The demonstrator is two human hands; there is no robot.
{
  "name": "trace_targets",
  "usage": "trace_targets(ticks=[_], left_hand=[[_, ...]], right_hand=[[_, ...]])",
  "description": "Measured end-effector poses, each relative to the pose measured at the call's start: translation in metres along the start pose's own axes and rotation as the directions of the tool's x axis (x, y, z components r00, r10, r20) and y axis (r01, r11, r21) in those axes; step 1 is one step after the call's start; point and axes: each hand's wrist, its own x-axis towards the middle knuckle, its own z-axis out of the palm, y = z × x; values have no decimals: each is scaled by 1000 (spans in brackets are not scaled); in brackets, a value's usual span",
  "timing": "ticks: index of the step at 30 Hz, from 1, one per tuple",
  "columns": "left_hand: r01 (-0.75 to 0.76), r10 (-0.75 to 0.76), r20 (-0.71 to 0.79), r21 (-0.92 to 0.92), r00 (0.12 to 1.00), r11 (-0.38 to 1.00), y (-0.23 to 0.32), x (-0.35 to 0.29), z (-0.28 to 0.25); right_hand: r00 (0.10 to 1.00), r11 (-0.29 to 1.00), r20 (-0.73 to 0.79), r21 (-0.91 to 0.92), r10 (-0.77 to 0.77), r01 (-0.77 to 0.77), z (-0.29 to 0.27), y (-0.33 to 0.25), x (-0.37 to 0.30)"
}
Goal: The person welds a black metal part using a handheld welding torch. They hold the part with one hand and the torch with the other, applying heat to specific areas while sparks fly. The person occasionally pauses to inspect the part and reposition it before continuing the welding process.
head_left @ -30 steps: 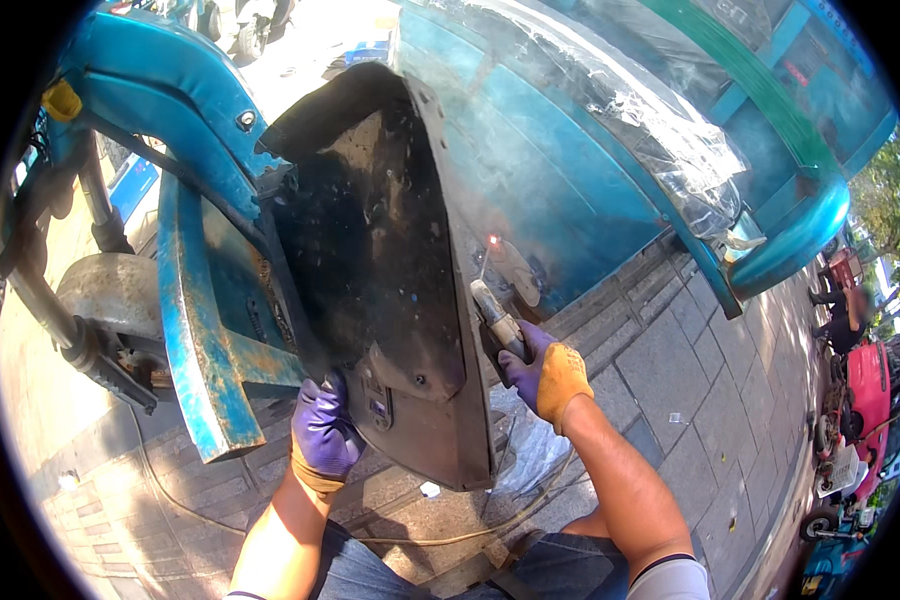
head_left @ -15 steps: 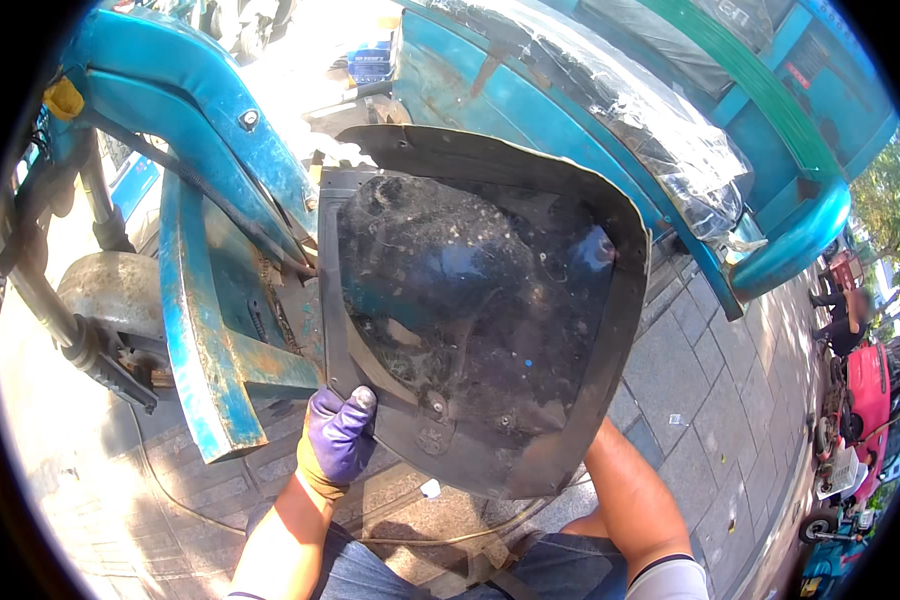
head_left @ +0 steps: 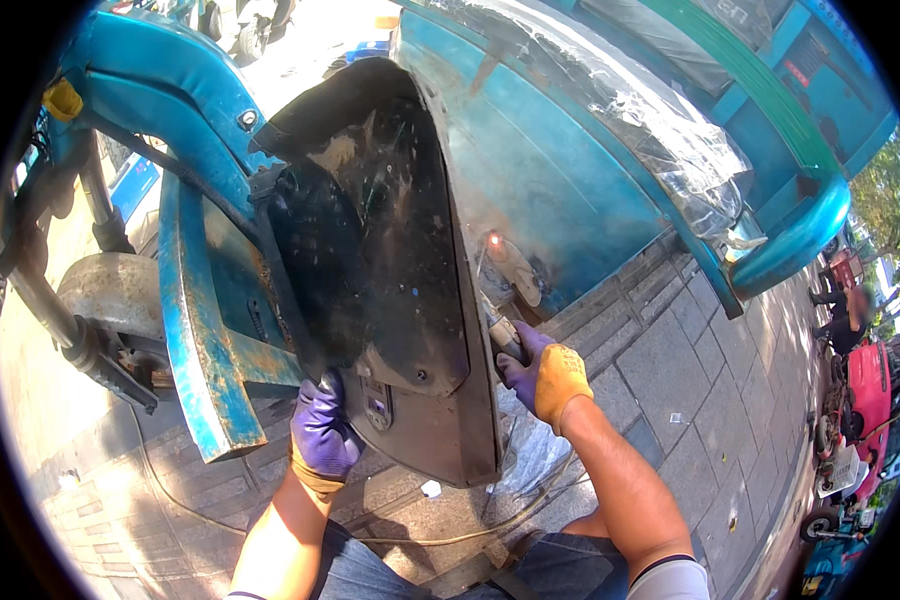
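Observation:
My left hand (head_left: 325, 430), in a purple and yellow glove, is closed on the lower edge of a black welding shield (head_left: 400, 330). The shield is tilted, its hollow, scuffed inner side showing. Right of it, my right hand (head_left: 548, 375), gloved alike, grips a welding torch (head_left: 503, 335), partly hidden by the shield's edge. Beyond the torch, an orange-red spot glows on a small metal plate (head_left: 513, 272) at the base of the blue metal panel (head_left: 570, 190). Thin smoke hangs in front of that panel.
A blue vehicle frame (head_left: 200, 330) with rusty edges and a wheel (head_left: 115, 290) stand at the left. Plastic film (head_left: 660, 130) covers part of the blue body at upper right. A thin cable (head_left: 440, 541) crosses the paving near my legs. Farther right sits a person (head_left: 848, 320) beside red vehicles.
The shield has swung left and turned more edge-on. My right hand and the torch, hidden behind it before, now show, as do the glowing spot and smoke.

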Motion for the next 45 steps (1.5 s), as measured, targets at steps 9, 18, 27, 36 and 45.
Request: trace_targets(ticks=[9,18,27,36,45], left_hand=[[-110,-88,279,622,956,775,7,-8,-8],[-167,-78,344,628,936,760,6,-6,-8],[100,-91,73,-127,993,987,1,5,-17],[104,-95,69,-146,993,984,5,0,-3],[-133,-79,291,641,953,756,8,-11,-2]], right_hand=[[926,871,377,-445,-26,205,-25,14,-12],[926,891,377,-411,-28,194,-24,17,-10],[995,1000,97,6,4,-4,-5,-2,1],[999,999,11,6,48,-48,-4,0,2],[941,898,338,-420,21,130,-19,23,-13]])
